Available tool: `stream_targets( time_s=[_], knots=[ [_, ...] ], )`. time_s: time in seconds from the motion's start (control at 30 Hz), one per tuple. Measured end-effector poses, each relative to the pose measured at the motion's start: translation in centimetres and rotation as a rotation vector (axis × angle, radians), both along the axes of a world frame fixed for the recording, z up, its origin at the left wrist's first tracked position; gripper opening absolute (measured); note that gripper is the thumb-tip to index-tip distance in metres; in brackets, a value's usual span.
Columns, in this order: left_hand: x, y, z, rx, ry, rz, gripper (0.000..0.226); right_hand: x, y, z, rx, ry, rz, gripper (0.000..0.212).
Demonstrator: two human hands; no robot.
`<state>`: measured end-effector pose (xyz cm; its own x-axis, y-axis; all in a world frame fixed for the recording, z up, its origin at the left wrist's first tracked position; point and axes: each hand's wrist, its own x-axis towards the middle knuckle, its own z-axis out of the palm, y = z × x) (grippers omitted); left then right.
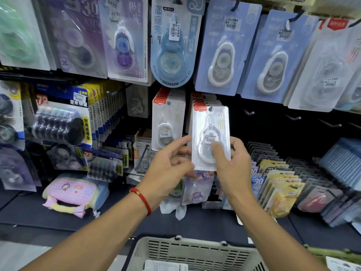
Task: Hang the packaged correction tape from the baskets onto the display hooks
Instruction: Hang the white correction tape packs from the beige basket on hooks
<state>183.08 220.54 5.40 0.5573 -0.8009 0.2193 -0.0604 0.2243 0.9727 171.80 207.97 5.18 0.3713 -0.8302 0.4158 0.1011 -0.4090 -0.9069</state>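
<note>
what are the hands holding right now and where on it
A white blister-packed correction tape card, upright, gripped at its lower part: right hand thumb on the front, left hand fingers at the lower left edge.

Basket (195, 251) below hands; empty hooks (293, 117) right.

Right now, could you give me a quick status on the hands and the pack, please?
Right hand gripping white correction tape pack, thumb on blister. Left hand steadying its lower left edge. Pack raised before matching hung row, not yet hooked. Nothing blocking.
</note>
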Motion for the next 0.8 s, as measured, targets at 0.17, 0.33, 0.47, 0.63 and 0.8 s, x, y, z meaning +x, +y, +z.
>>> stream_targets(
  time_s=[0.17, 0.33, 0.47, 0.63, 0.8],
  knots=[
    [0.4, 0.2, -0.4, 0.146, -0.299, 0.172, 0.062, 0.3, -1.1, -1.3, -0.036, 0.272, -0.061, 0.041],
    [2.0, 0.6, -0.7, 0.274, -0.711, 0.331, 0.064, 0.5, -1.5, -2.6, -0.629, 0.524, -0.146, 0.055],
    [3.3, 0.6, -1.1, 0.332, -0.867, 0.361, 0.067, 2.7, -2.8, -2.4, -0.871, 0.717, -0.055, 0.062],
    [4.4, 0.7, -2.4, 0.438, -1.007, 0.295, 0.085, 5.7, -4.9, -0.8, -0.887, 0.876, -0.063, 0.065],
    [4.8, 0.9, -3.0, 0.445, -1.060, 0.275, 0.088, 6.2, -5.4, 0.0, -0.907, 0.907, -0.080, 0.070]
  ],
)
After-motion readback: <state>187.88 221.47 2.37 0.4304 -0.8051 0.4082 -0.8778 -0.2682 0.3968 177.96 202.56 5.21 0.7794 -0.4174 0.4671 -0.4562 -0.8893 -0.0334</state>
